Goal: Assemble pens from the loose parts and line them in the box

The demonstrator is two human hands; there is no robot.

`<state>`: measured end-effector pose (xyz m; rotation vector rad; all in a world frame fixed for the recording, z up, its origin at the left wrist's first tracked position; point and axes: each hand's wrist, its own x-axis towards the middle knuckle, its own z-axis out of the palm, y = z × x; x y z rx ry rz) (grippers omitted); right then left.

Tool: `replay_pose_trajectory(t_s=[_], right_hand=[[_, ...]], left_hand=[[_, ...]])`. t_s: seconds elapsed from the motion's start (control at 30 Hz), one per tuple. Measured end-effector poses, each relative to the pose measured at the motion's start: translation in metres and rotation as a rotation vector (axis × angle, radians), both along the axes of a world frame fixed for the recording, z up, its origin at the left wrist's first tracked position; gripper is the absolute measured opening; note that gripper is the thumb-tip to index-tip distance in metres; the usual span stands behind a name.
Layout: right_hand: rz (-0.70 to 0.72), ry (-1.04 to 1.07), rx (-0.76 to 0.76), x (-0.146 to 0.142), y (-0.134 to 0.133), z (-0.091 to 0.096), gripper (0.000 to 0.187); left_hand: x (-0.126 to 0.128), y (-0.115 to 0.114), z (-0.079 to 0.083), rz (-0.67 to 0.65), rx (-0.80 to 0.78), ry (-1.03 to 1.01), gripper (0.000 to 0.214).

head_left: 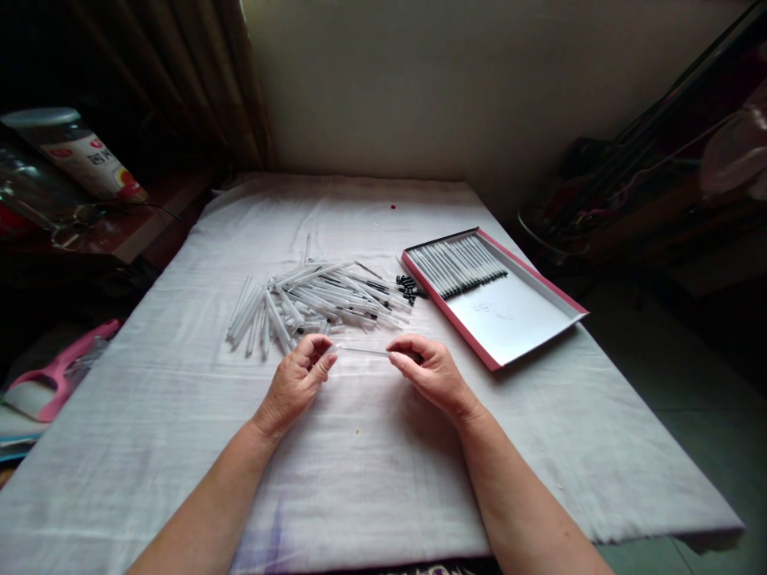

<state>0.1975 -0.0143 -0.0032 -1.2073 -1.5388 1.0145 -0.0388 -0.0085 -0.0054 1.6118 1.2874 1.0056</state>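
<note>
A thin translucent pen tube (363,350) spans the gap between my two hands, level above the cloth. My left hand (300,375) is closed, pinching its left end with thumb and forefinger. Its other end is in the pinch of my right hand (428,369); the curled fingers hide that tip. Just beyond my hands lies a loose pile of clear and white tubes (281,299), some with dark parts among them. Small black caps (408,289) are heaped at its right. In a shallow red-edged box lid (509,319), several black-ended pens (459,263) lie side by side.
A white cloth (371,479) covers the table. Pink-handled scissors (65,371) lie at the left, below a side shelf holding a labelled jar (89,156) and glasses (75,228). A tiny red piece (393,207) sits far back. The wall (407,96) stands behind the table.
</note>
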Motion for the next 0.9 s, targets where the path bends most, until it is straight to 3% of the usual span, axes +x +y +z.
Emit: replay_pose_trajectory(t_s=[0.37,0.53,0.9], right_hand=[[0.239,-0.125,-0.102,0.004,-0.002,0.006,0.021],[0.227,-0.141,-0.043,-0.004,-0.003,0.002,0.02],[0.235,-0.196,0.029,-0.011,-0.003,-0.002,0.021]], left_hand=[[0.006,-0.003,0.005,-0.073,-0.16,-0.105,0.028],[0.01,-0.004,0.003,-0.028,-0.239,-0.206,0.033],[0.009,-0.003,0.005,-0.023,-0.284,-0.201,0.034]])
